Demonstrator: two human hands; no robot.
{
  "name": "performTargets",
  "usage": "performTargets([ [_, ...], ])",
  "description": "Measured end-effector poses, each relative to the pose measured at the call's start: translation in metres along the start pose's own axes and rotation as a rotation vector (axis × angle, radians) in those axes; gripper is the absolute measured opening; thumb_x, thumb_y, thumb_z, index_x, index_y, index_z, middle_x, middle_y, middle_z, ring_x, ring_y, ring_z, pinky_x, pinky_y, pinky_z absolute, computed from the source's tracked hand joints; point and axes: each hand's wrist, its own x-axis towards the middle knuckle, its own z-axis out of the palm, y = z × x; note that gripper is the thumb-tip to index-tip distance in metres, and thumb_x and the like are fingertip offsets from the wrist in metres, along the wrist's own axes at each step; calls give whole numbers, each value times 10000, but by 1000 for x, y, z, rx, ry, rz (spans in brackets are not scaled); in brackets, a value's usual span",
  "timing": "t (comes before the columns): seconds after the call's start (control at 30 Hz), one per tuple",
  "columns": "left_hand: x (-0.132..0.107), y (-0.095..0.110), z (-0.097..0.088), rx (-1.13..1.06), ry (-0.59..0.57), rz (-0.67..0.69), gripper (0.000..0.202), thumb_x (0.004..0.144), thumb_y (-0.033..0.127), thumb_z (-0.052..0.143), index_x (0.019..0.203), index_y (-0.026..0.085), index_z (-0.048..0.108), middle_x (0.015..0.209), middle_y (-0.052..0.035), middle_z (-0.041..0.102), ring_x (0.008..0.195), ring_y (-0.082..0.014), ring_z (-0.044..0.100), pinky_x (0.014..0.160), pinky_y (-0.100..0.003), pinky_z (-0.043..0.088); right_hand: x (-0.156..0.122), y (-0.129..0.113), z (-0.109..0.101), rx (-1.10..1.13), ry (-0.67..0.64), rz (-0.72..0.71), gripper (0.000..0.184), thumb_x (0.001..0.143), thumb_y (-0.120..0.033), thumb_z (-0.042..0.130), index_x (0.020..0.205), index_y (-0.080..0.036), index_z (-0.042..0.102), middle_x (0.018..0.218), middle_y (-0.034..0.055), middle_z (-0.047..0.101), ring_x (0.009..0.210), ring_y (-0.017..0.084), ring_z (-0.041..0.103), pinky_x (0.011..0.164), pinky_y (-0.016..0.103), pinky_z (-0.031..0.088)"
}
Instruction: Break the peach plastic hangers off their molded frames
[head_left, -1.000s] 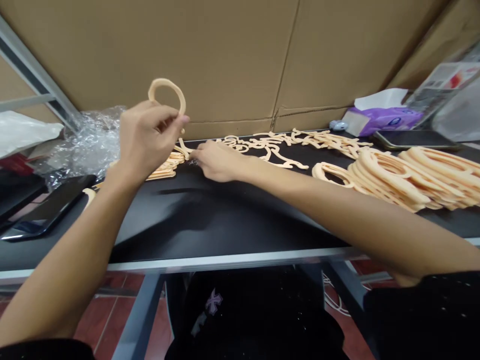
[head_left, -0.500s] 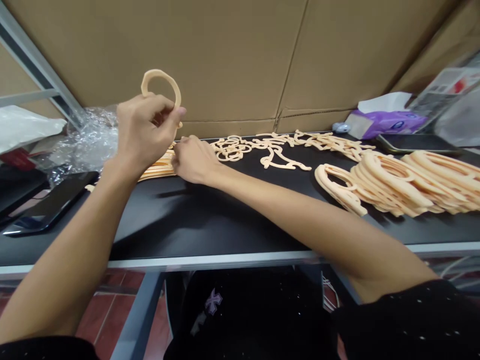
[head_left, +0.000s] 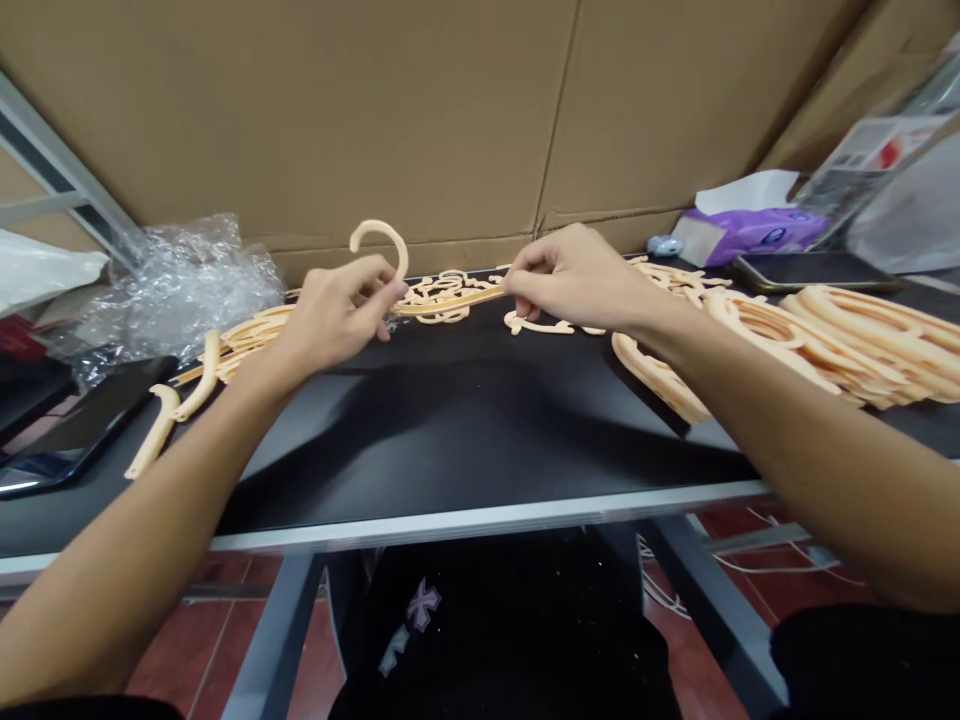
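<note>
Currently, the left hand is pinching the hook low on its stem, the curve standing up above the fingers. The right hand is pinching the far end of the bar, which is spanning the gap between the hands, above the table. Fingers are hiding whether bar and hook are joining. Both pieces are looking like smooth moulded plastic, so they are probably weighing little and holding their shape. The bar is appearing slim, perhaps flexing slightly under a sideways push; gripping near its ends is likely giving the best control. The hook's rounded surface is possibly inviting a twist, so its stem is offering a surer hold than its curve.
</note>
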Motion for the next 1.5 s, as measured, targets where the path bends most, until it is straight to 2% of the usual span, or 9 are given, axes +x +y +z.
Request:
performTargets([
  [0.3, -6, 11, 14, -15, -62, -20, 339, 903, 502, 637, 824, 216, 803, 562, 23, 610, 518, -137, 466, 534, -286, 315, 5, 21, 2, 310, 88, 92, 209, 909, -231, 633, 754, -161, 755, 721, 91, 745, 731, 231, 744, 777, 406, 627],
  [0.6, -6, 8, 20, -96, -167, 4, 383, 891, 517, 647, 776, 206, 837, 699, -35, 746, 650, -189, 595, 586, -295, 399, 7, 10, 9, 656, 187, 182, 210, 971, -203, 642, 762, -182, 653, 688, 31, 669, 653, 140, 686, 738, 301, 623],
  [0.8, -7, 19, 20, -114, -215, 18, 365, 882, 521, 642, 758, 230, 824, 710, -18, 763, 633, -182, 634, 576, -271, 411, 0, 0, 16, 691, 87, 234, 318, 1059, -487, 636, 917, -203, 651, 816, 51, 731, 713, 138, 717, 711, 249, 600],
  [0.93, -8, 32, 18, -161, -259, 12, 352, 880, 522, 658, 755, 227, 803, 701, -5, 758, 643, -179, 640, 576, -259, 422, -7, -7, 22, 725, -125, 228, 277, 1017, -370, 690, 825, -174, 649, 771, 74, 729, 589, 124, 654, 554, 234, 515],
  [1.03, -10, 38, 21, -176, -302, 13, 385, 910, 516, 621, 722, 214, 768, 644, 4, 712, 610, -167, 613, 562, -263, 410, -9, -14, 21, 669, -206, 184, 241, 981, -207, 620, 745, -164, 636, 730, 79, 725, 587, 140, 657, 520, 243, 476],
  [1.13, -11, 38, 26, -138, -341, -5, 417, 937, 520, 585, 715, 211, 757, 597, 9, 670, 580, -160, 590, 562, -274, 407, -12, -21, 20, 590, -55, 113, 229, 943, -129, 556, 726, -178, 608, 744, 65, 720, 689, 149, 669, 605, 243, 508],
  [1.3, -13, 38, 31, -24, -439, 2, 418, 936, 491, 537, 727, 198, 749, 666, -21, 712, 683, -196, 657, 737, -318, 520, -20, -27, 35, 732, -90, -96, 65, 907, -200, 579, 927, -184, 639, 801, 22, 693, 695, 156, 621, 658, 286, 500],
  [1.43, -15, 40, 33, -37, -383, 182, 299, 882, 343, 487, 796, 178, 721, 841, -77, 748, 877, -246, 707, 873, -368, 562, -22, -30, 55, 737, -87, -344, 196, 875, -285, 705, 1037, -176, 690, 1037, 33, 745, 904, 169, 661, 826, 305, 495],
  [1.5, -16, 40, 35, -94, -358, 251, 263, 879, 298, 479, 862, 172, 709, 934, -92, 755, 955, -248, 713, 902, -362, 568, -21, -31, 61, 739, -42, -404, 198, 883, -326, 722, 1005, -173, 697, 1016, 26, 742, 932, 169, 652, 863, 310, 472],
])
